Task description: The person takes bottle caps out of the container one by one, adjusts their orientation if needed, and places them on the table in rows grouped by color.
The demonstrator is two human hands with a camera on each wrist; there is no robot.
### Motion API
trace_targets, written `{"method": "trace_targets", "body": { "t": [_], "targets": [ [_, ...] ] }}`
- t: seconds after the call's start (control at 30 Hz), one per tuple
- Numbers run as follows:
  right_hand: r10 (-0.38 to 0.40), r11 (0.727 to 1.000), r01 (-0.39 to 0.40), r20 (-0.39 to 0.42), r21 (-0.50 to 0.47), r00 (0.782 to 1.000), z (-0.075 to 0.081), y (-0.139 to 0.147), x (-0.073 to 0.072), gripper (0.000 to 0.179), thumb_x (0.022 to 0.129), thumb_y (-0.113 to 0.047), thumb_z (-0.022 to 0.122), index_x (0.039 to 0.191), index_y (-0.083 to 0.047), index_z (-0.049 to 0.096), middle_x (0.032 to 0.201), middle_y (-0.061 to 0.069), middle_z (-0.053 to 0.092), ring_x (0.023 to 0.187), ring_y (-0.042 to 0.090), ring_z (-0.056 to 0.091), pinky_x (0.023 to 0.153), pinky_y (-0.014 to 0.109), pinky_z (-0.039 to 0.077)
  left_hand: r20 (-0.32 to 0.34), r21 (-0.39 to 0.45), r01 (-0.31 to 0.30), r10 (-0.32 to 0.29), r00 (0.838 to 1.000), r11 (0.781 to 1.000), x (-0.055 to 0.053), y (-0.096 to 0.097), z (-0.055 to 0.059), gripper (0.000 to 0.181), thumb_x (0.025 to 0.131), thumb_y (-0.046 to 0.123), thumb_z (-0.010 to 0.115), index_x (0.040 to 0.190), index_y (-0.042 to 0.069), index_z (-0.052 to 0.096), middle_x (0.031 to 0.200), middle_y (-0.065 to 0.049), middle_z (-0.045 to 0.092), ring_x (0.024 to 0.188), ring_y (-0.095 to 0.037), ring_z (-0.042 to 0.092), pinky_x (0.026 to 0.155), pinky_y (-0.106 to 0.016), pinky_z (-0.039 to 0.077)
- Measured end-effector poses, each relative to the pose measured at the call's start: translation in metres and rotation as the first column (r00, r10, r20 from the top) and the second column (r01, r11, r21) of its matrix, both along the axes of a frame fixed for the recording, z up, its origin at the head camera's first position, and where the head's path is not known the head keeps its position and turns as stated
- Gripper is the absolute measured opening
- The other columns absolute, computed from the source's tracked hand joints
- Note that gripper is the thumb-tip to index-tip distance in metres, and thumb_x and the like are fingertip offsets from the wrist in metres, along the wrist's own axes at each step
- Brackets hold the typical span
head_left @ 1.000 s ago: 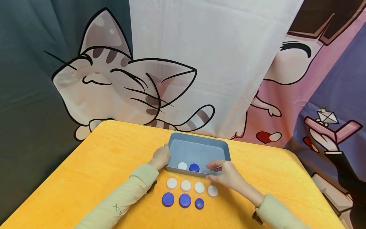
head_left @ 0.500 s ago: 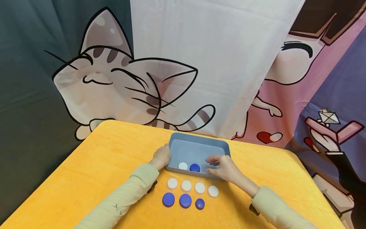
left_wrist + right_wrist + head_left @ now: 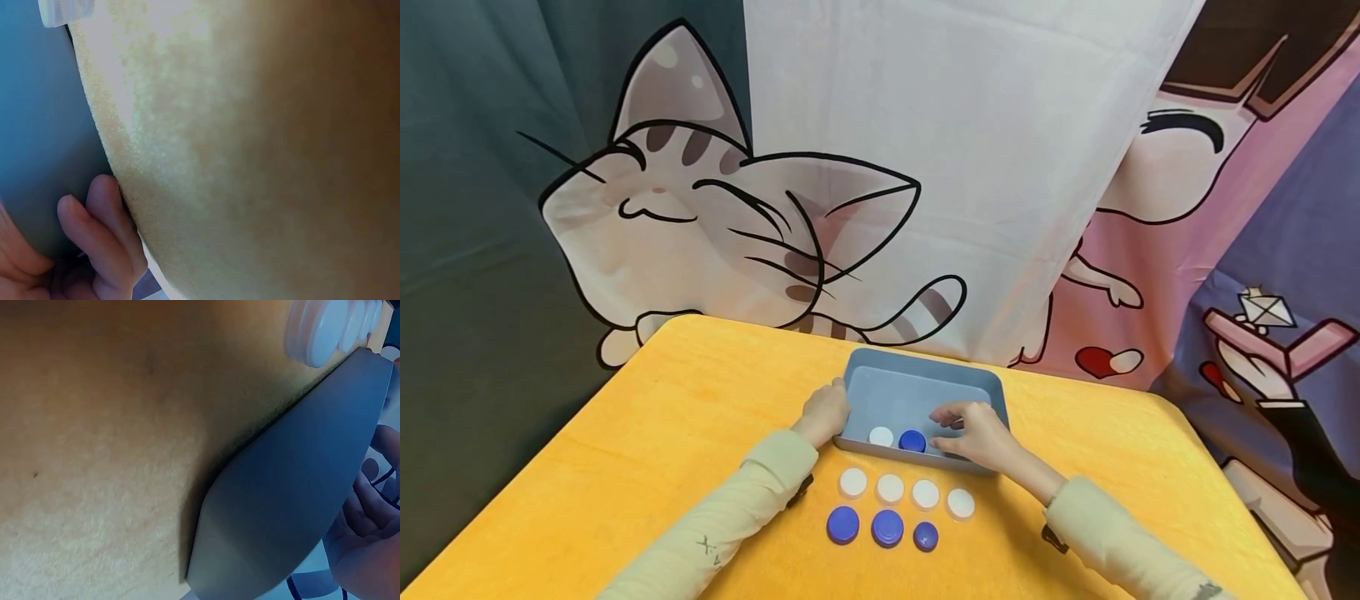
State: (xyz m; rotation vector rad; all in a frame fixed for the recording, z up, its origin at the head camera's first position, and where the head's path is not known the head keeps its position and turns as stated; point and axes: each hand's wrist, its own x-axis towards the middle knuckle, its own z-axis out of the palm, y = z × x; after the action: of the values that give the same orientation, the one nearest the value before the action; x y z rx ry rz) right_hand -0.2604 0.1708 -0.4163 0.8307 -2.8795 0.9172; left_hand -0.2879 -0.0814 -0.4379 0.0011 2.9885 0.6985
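My left hand (image 3: 823, 412) grips the left side of a blue-grey tray (image 3: 902, 392); in the left wrist view its fingers (image 3: 103, 237) curl at the tray's wall. Inside the tray, along the near wall, a white bottle cap (image 3: 881, 437) sits left of a blue bottle cap (image 3: 912, 441). Over the tray's near right part hovers my right hand (image 3: 973, 433), fingers loosely bent and thumb apart, fingertips just right of the blue cap. No object shows between them. The right wrist view has the tray's outer wall covering part of that hand.
In front of the tray, a row of several white caps (image 3: 890, 489) lies on the yellow tablecloth (image 3: 722, 375). Nearer still are three blue caps (image 3: 887, 528), the rightmost one smaller. A cartoon-printed curtain (image 3: 1000, 167) hangs behind the table.
My right hand has moved from the tray's near right rim inward and left, toward the blue cap in the tray. The left hand stays on the tray's side; the caps keep their places.
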Motion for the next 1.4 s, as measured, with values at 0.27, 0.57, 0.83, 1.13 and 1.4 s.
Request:
{"method": "trace_targets", "body": {
  "t": [0.27,0.57,0.83,1.13,1.4],
  "targets": [
    [0.046,0.999,-0.046,0.052,0.011,0.998,-0.002,-0.005,-0.003,0.038,0.077,-0.020,0.080,0.109,-0.003,0.070,0.104,0.010,0.073,0.093,0.022,0.069,0.081,0.036,0.056,0.015,0.005,-0.005,0.005,1.000,1.000,0.000,0.000,0.000,0.032,0.095,0.007,0.051,0.122,-0.009,0.048,0.098,-0.024,0.064,0.090,-0.034,0.066,0.077,-0.043,0.053],
    [0.093,0.995,-0.095,0.064,0.019,0.994,-0.004,-0.011,-0.006,0.038,0.078,-0.021,0.079,0.111,-0.004,0.070,0.106,0.008,0.073,0.097,0.021,0.069,0.083,0.034,0.055,0.024,0.005,-0.016,0.016,1.000,1.000,-0.001,0.001,0.000,0.028,0.096,0.007,0.051,0.119,-0.009,0.049,0.098,-0.024,0.064,0.090,-0.033,0.065,0.076,-0.043,0.054],
    [0.138,0.990,-0.139,0.071,0.007,0.988,-0.008,-0.017,-0.009,0.037,0.078,-0.017,0.079,0.110,-0.003,0.070,0.106,0.010,0.072,0.097,0.023,0.069,0.084,0.036,0.055,0.049,0.005,-0.029,0.028,0.998,1.000,-0.001,0.002,0.000,0.032,0.097,0.008,0.050,0.125,-0.009,0.047,0.101,-0.023,0.064,0.090,-0.030,0.065,0.078,-0.041,0.054],
    [0.154,0.988,-0.154,0.087,-0.007,0.984,-0.012,-0.019,-0.014,0.037,0.077,-0.017,0.080,0.111,-0.003,0.070,0.106,0.010,0.072,0.096,0.023,0.069,0.084,0.036,0.055,0.045,0.014,-0.020,0.020,0.999,1.000,-0.001,0.002,0.001,0.032,0.097,0.007,0.049,0.125,-0.010,0.047,0.100,-0.023,0.064,0.088,-0.029,0.065,0.078,-0.041,0.054],
    [0.176,0.984,-0.176,0.095,-0.003,0.980,-0.014,-0.021,-0.014,0.035,0.078,-0.014,0.079,0.110,-0.003,0.070,0.105,0.010,0.072,0.096,0.022,0.069,0.084,0.036,0.055,0.054,0.020,-0.030,0.029,0.998,0.999,-0.002,0.003,0.000,0.035,0.098,0.008,0.049,0.129,-0.010,0.045,0.104,-0.025,0.064,0.092,-0.030,0.065,0.082,-0.041,0.054]
  ]
}}
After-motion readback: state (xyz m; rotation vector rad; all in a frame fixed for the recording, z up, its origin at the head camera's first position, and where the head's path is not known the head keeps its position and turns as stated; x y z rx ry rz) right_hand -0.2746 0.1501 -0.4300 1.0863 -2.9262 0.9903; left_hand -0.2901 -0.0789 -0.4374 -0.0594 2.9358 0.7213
